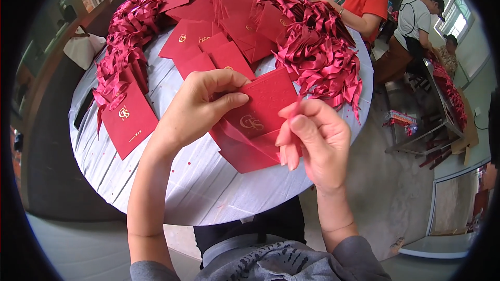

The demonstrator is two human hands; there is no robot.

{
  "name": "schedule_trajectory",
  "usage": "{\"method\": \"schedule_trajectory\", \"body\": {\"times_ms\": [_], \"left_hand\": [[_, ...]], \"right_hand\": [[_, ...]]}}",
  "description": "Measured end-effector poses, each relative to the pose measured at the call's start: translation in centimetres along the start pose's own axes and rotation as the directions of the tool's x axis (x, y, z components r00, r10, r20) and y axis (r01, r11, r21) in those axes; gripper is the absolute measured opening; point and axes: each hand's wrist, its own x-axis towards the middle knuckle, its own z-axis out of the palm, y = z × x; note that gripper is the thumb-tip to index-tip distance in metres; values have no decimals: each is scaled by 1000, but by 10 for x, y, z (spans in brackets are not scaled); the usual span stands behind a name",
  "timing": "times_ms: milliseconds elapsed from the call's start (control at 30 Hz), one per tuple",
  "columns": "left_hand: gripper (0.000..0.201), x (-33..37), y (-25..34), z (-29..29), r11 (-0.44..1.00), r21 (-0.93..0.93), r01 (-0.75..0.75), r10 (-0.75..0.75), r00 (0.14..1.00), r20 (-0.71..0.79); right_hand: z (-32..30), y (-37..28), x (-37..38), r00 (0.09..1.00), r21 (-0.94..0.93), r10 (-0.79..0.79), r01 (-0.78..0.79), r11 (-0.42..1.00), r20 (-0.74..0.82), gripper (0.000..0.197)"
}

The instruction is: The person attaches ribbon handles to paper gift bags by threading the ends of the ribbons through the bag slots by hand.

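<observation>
My left hand (195, 104) grips the upper left corner of a small red paper bag (265, 101), thumb on its front, which bears a gold emblem. At the bag's right edge, my right hand (323, 143) pinches a red satin ribbon (295, 108) between thumb and fingers. Whether this ribbon is fixed to the bag is hidden by the fingers. More red bags (242, 156) lie below the held one, near my side of the table. A flat bag with ribbon handles (130, 119) rests on the left.
A round table (208, 192) with a whitish cover carries a big pile of red bags (224, 15). Heaps of ribbon (320, 57) flank it on both sides. Across the table sits a person in red (359, 0); others work farther right by a metal-framed table (440, 99).
</observation>
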Motion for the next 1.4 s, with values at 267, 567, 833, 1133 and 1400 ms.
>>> {"method": "schedule_trajectory", "body": {"times_ms": [267, 567, 833, 1133, 1400], "left_hand": [[15, -6, 6, 4, 994, 77, -72, 74, 997, -34], [15, -11, 11, 8, 989, 119, -83, 87, 996, -32], [18, -12, 15, 12, 977, 154, -148, 157, 986, -49], [20, -18, 21, 16, 957, 232, -174, 186, 982, -34], [26, -24, 26, 31, 730, 596, -335, 413, 911, 6]], "right_hand": [[14, 6, 10, 995, -373, 36, -67, 925, -89, 12], [17, 0, 15, 993, -517, 29, -86, 851, -117, 13], [11, 2, 15, 995, -469, 24, -65, 881, -92, 13], [10, -4, 10, 990, -439, 92, -130, 889, -107, 14], [2, -14, 13, 980, -522, 176, -200, 830, -95, 11]]}}
